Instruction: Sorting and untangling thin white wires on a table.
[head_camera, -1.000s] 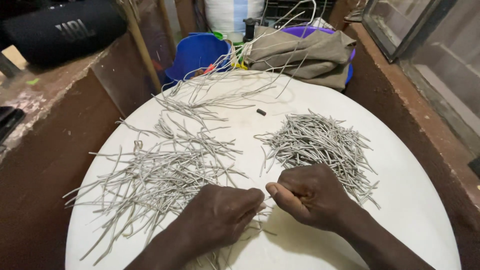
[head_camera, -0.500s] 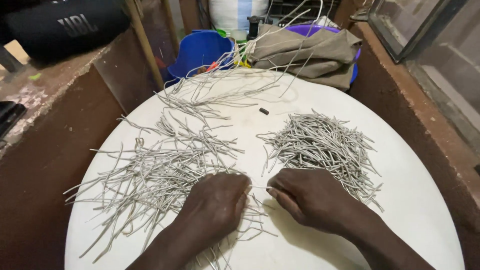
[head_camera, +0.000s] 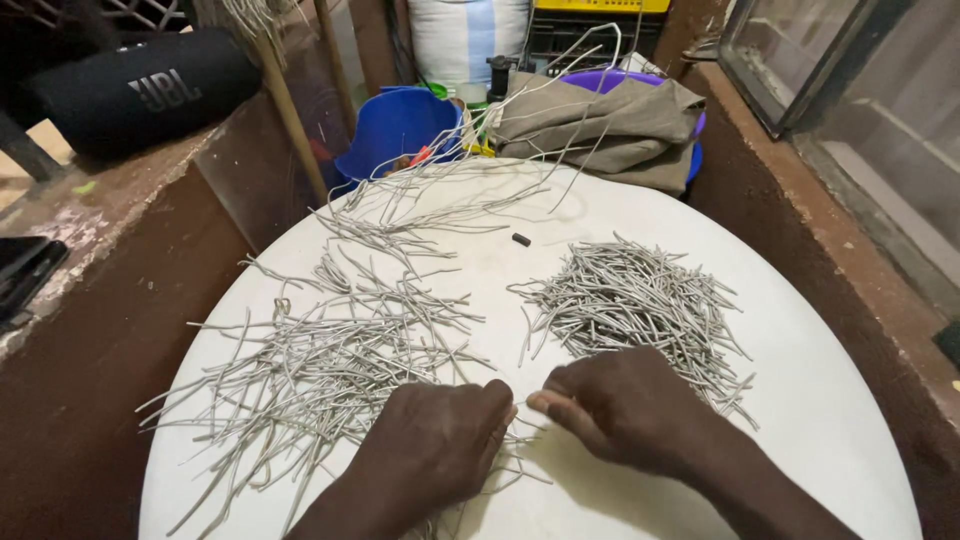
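You sit at a big round white plastic table (head_camera: 830, 400), and your two hands meet near its front edge. Behind the table, a crumpled grey-brown cloth (head_camera: 610, 120) lies over a purple tub (head_camera: 612, 78), and a blue plastic bucket (head_camera: 395, 125) stands to the left of it. On your left side of the table there is a wide, loose heap of long thin grey strands (head_camera: 310, 360), lying every which way. On your right side is a tighter pile of short grey cut pieces (head_camera: 630, 295), just past your right knuckles. A tiny dark bit (head_camera: 521, 239) lies alone between the two heaps, farther back. Your left hand (head_camera: 435, 450) rests on the near edge of the long heap with its fingers curled down, and your right hand (head_camera: 625, 405) is curled too, with its fingertips pinched close. One thin grey strand (head_camera: 522, 402) seems to run sideways across the small gap between your fingertips, left to right, so both hands are right at it. I cannot tell how tight each hand holds it, because the fingers hide the ends.
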